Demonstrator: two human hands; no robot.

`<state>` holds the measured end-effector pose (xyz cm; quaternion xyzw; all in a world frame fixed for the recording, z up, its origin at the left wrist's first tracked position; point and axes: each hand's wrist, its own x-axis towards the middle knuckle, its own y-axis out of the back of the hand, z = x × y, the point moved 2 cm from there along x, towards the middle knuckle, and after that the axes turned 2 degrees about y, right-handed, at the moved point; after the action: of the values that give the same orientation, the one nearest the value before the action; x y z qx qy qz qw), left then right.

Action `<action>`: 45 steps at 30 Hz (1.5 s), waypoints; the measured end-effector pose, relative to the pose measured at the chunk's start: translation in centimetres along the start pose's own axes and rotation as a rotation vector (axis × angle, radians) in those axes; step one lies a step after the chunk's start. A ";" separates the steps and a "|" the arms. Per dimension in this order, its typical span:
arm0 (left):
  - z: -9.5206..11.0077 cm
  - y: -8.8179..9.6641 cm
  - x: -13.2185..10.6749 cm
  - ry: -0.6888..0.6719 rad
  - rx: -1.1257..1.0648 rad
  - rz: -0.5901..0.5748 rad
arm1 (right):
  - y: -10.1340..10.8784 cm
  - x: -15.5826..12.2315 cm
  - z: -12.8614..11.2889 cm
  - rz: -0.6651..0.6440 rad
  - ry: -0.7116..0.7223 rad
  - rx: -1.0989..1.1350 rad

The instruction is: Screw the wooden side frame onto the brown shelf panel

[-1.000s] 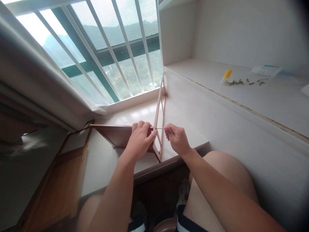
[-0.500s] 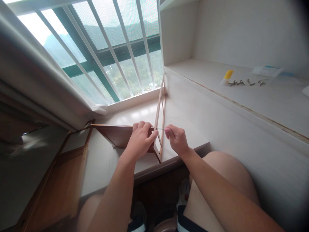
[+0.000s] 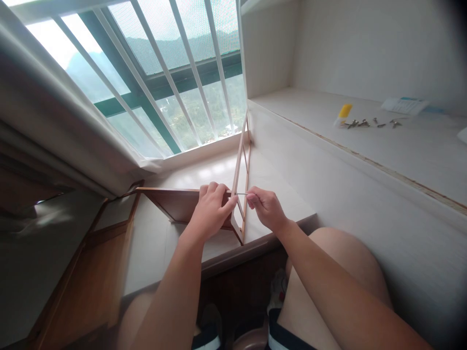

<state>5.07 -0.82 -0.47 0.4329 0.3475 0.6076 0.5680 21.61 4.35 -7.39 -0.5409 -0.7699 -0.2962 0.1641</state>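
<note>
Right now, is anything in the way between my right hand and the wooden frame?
Only the thin metal rod that your right hand pinches; it spans the gap to the edge of the wooden frame beside your left hand. Nothing else visible stands between. The loose screws lie off on the shelf.

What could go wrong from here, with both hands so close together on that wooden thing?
The thin metal rod pinched in the right hand might slip and jab the left hand, whose thumb is right beside its tip.

The wooden frame's near corner sits close to the pale ledge's front edge, so it could slide if the left hand's grip loosened.

Loose screws on the shelf could scatter if bumped.
</note>
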 end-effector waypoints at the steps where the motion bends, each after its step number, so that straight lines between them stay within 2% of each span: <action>1: 0.0 0.0 0.0 0.000 -0.001 0.001 | 0.1 -0.1 -0.1 -0.017 0.000 0.023; 6: 0.2 0.0 -0.1 0.005 -0.013 0.002 | 0.3 -0.3 -0.1 -0.072 -0.003 0.134; 13: 0.3 0.1 -0.3 0.007 -0.031 0.006 | 0.6 -0.1 0.2 0.041 0.008 0.071; 24: 0.2 0.0 -0.2 0.003 -0.022 0.008 | 0.4 0.1 0.1 0.068 -0.013 0.077; 37: 0.0 0.1 -0.3 -0.008 -0.002 0.012 | -0.6 0.2 -1.0 0.189 -0.210 0.212; 45: 0.2 0.2 -0.3 0.005 -0.002 -0.001 | -0.8 0.3 -0.9 0.138 -0.410 0.367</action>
<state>5.11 -1.15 -0.23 0.4307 0.3483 0.6087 0.5680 20.68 3.76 -6.76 -0.6018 -0.7893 -0.0243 0.1197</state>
